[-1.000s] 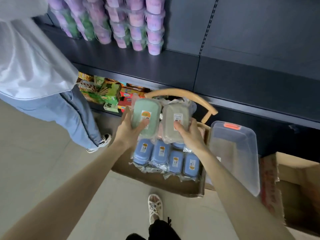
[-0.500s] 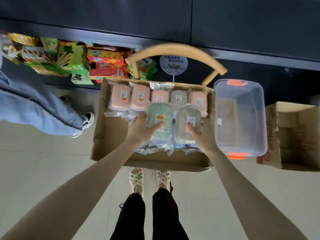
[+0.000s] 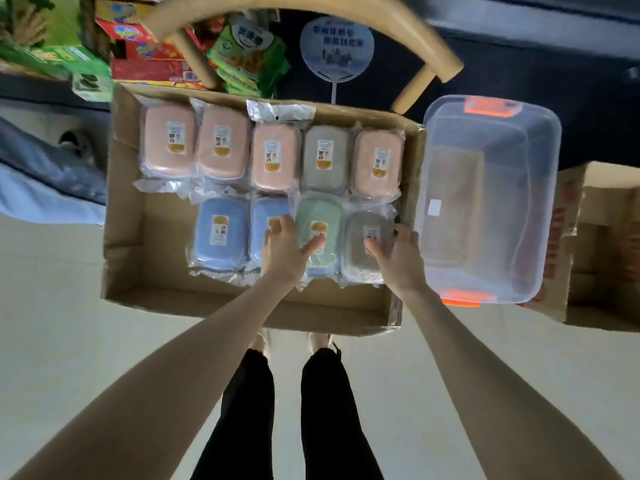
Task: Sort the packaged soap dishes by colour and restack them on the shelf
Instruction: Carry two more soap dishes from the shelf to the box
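A clear plastic bin [image 3: 502, 168] with orange latches stands just right of an open cardboard box [image 3: 162, 244], and a second cardboard box [image 3: 602, 244] sits further right. On the far side, a curved wooden chair back [image 3: 429, 46] arches over a round fan [image 3: 336, 50] and green snack packets [image 3: 249, 53]. At the left edge, another person's jeans leg [image 3: 41, 174] and dark shoe [image 3: 71, 140] stand on the pale floor [image 3: 69, 341].

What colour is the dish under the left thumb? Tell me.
The dish is pale green; the head view shows it.

Soap dishes [image 3: 275, 161] lie in two rows in the box [image 3: 162, 244], bin [image 3: 540, 220] at its right.
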A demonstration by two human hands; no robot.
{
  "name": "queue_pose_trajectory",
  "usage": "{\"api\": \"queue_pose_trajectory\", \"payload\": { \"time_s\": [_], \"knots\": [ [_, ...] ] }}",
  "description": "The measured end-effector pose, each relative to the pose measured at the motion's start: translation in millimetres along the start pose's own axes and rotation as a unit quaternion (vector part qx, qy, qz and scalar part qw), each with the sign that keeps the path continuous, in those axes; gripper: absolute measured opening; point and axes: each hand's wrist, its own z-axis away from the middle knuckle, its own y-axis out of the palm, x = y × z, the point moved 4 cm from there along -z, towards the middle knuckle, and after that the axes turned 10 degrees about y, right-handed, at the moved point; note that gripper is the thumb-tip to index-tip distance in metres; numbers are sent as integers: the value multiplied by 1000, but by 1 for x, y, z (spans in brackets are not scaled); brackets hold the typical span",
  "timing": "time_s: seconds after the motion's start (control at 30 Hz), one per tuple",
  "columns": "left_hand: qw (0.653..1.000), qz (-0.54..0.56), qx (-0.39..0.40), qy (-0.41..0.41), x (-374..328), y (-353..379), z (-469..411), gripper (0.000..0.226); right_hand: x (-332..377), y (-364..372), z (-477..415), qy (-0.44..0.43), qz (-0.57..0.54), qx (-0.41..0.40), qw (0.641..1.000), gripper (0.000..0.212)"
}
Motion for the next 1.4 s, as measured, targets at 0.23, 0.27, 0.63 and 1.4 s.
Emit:
{"api": "queue_pose_trajectory", "payload": {
  "time_s": [0.23,0.27,0.63,1.4],
  "knots": [
    [995,-92,-19,35,3,20,-4,61,-7,13,-16,-22,7,-37,999,62],
    [994,-100,-16,43,3,22,-3,60,-9,14,-16,-23,16,-48,998,61],
    [976,-201,68,46,0,35,-10,63,-11,18,-18,-24,107,-57,992,52],
    [848,-342,66,400,-267,-97,116,49,-12,-236,144,-88,60,-106,989,50]
  ]
}}
